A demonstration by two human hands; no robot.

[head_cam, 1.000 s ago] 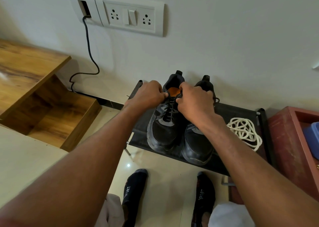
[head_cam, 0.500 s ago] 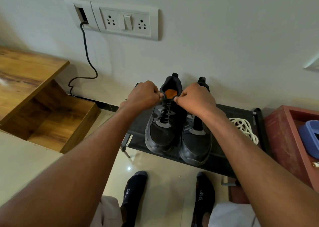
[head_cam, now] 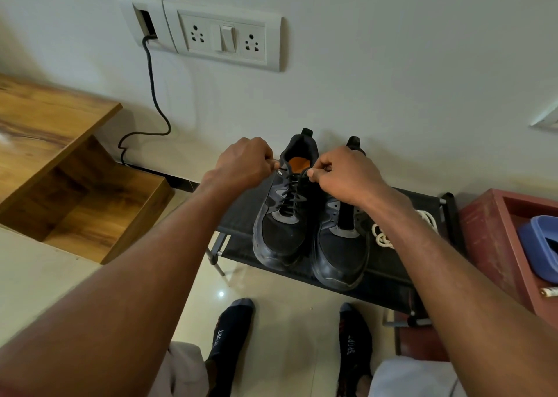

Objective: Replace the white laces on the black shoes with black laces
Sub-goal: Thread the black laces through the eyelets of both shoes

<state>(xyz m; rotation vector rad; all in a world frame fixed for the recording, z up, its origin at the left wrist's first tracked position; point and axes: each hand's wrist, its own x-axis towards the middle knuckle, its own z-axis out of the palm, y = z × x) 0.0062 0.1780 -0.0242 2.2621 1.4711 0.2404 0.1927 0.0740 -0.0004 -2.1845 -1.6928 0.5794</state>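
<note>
1. Left shoe (head_cam: 282, 227): black, standing on the black rack (head_cam: 389, 279) with its toe towards me; I see a black lace (head_cam: 291, 194) already threaded through its eyelets, and an orange insole inside
2. Right shoe (head_cam: 342, 245): black, touching the left shoe on its right side; I see its eyelets bare, with no lace
3. Left hand (head_cam: 243, 165): fingers curled, pinching one end of the black lace at the top left of the left shoe's collar
4. Right hand (head_cam: 341, 176): fingers curled, pinching the other lace end at the top right of the same collar; the two hands are held apart, with the shoe's opening between them
5. White laces (head_cam: 383, 236): loose coil lying on the rack, just right of the right shoe, partly hidden by my view of the right forearm
6. Wall socket plate (head_cam: 223, 38): above the rack, a black cable (head_cam: 154, 94) hanging from its left end
7. Wooden shelf (head_cam: 57, 143): left of the rack
8. Red box (head_cam: 495, 245): right of the rack, holding a blue container (head_cam: 540, 245)
9. Feet in dark socks (head_cam: 229, 333): on the tiled floor before the rack
</note>
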